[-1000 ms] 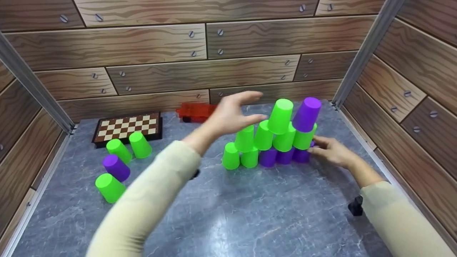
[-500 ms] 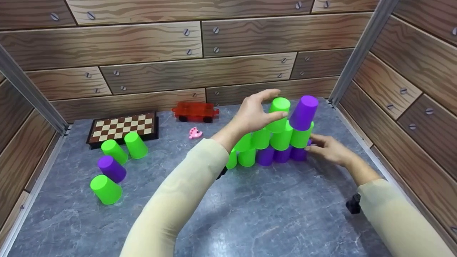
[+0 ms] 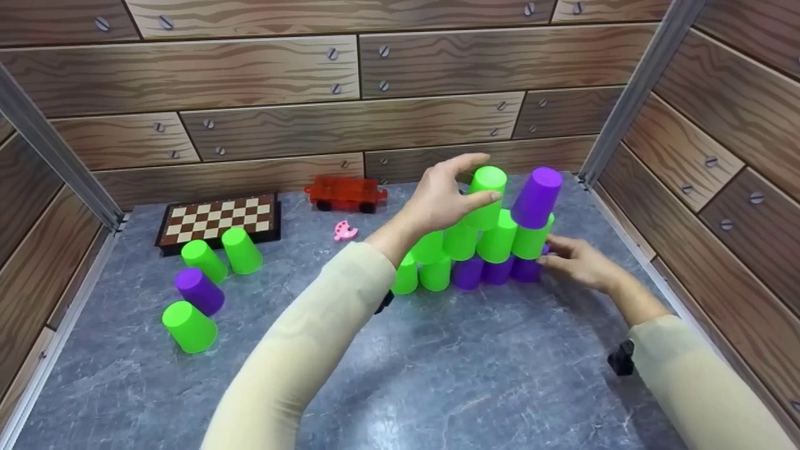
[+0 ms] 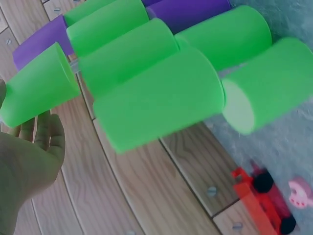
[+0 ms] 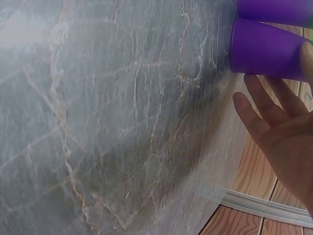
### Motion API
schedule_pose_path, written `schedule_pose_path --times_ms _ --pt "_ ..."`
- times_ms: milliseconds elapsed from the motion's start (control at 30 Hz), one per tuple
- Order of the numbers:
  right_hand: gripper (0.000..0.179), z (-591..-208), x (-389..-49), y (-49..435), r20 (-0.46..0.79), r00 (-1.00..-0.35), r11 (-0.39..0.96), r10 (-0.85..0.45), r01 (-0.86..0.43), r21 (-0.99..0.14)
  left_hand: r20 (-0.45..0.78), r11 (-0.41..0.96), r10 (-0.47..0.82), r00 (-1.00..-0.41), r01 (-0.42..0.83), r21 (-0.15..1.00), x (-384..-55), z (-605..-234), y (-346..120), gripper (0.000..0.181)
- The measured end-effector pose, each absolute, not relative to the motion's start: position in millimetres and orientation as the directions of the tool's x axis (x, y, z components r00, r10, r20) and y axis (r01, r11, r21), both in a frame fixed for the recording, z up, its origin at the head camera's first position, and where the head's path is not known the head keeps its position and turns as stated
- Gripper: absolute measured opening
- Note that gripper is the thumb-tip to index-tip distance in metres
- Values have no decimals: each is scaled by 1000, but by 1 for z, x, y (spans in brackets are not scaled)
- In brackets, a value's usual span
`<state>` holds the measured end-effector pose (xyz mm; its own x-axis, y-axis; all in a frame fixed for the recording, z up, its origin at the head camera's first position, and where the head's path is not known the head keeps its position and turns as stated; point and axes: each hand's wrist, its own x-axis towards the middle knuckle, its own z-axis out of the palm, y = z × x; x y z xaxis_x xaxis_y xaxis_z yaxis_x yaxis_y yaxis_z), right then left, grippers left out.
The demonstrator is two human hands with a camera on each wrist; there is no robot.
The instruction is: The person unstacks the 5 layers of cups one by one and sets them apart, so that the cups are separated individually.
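A wall of upside-down cups stands in tiers, with green and purple cups at the bottom, green cups (image 3: pixel 497 236) in the middle and two on top. My left hand (image 3: pixel 435 199) holds the left top green cup (image 3: pixel 488 180) between thumb and fingers; in the left wrist view that cup (image 4: pixel 39 90) is tilted, its rim by the middle tier. Beside it stands the top purple cup (image 3: pixel 537 197). Down at the right end, my right hand (image 3: pixel 584 265) has thumb and fingers around the bottom purple cup (image 5: pixel 266 51). Part of the lower left cups is hidden behind the left arm.
Three green cups (image 3: pixel 190 327) and a purple cup (image 3: pixel 200 292) stand upside down at the left. Behind them lies a checkered board (image 3: pixel 215 220). A red toy wagon (image 3: pixel 345 194) and a small pink toy (image 3: pixel 344 230) sit near the wooden back wall (image 3: pixel 269 134).
My left hand has moved right and taken hold of the top green cup, which has shifted slightly left, away from the purple one. The right hand stays at the bottom purple cup.
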<state>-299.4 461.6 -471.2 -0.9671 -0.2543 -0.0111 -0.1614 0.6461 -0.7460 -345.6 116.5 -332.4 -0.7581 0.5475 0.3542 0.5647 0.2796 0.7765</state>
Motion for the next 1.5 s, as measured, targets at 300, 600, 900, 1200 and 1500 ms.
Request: schedule_pose_path --times_ms 300,600,900,1200,1500 --pt "63 -468 -299 462 -2 -967 642 -256 -169 -748 376 333 488 -788 566 754 -341 -306 54 59" --pt "64 -473 -302 462 -22 -964 635 -267 -159 -756 346 390 439 -829 523 758 -340 -304 -23 58" --pt "65 -471 -301 464 -27 -967 657 -252 -150 -739 324 456 400 -857 493 741 -333 -303 -86 51" --pt "65 -473 -303 462 -29 -966 650 -256 -149 -745 329 513 356 -875 477 713 -328 -313 -142 48" --pt "64 -472 -303 461 -12 -966 641 -259 -162 -750 261 571 311 -914 399 717 -322 -329 -183 49"
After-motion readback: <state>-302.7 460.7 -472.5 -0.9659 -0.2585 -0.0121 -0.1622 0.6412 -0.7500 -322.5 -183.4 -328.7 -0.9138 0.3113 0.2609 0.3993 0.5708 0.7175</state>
